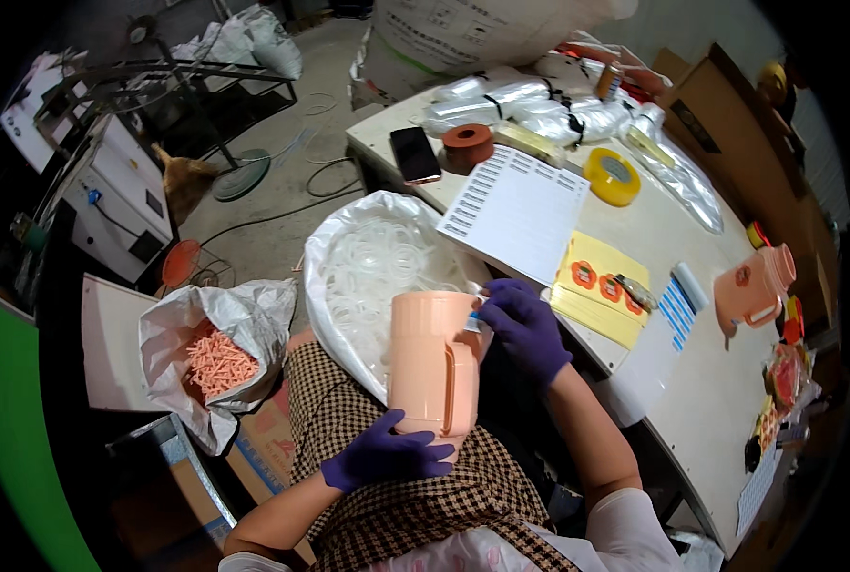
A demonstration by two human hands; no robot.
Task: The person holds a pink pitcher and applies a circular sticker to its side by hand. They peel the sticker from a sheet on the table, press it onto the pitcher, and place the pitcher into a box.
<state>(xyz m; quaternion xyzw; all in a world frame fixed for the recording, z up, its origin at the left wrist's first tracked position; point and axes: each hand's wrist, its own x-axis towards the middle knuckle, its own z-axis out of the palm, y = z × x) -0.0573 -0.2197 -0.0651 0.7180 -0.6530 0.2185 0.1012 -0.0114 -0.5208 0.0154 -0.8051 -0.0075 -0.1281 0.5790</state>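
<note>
In front of my lap is a peach-coloured plastic jug [423,357] with a side handle, its wide end pointing away from me. My left hand [387,454], in a purple glove, grips its narrower lower end. At the jug's upper right edge, the gloved fingers of my right hand [528,329] pinch a small blue-and-white sticker [473,322] against the wall. Behind the jug, a white sack [325,276] holds many clear plastic rings [377,253].
On the table [677,419] to the right lie a label sheet [525,205], yellow sticker sheets [601,286], a blue-striped label strip [680,310], tape rolls [613,177], a phone [414,154] and another peach jug [751,283]. A sack of small pink parts [222,362] stands left.
</note>
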